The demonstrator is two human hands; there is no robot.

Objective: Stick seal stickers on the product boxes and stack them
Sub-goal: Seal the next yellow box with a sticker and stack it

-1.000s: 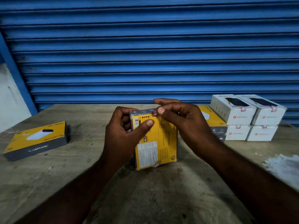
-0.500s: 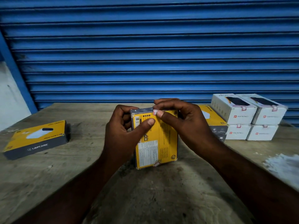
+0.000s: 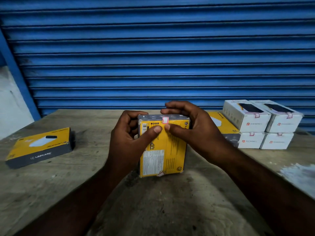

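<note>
At far left I see a flat yellow-and-grey carton (image 3: 40,147) lying on the rough worktop (image 3: 51,184). The left hand (image 3: 129,140) curls round the upright yellow box (image 3: 172,150) mid-worktop, thumb pressed on its printed face. The right hand (image 3: 192,132) grips its top corner. A pale seal sticker (image 3: 165,120) folds over the top edge. Stacked white cartons (image 3: 262,125) sit at the right.

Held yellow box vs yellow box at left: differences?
The held yellow box stands on end, gripped by left hand and right hand; left yellow box lies flat, untouched. Held box has a seal sticker over its top edge; none shows on left box. Both yellow with grey sides.
</note>
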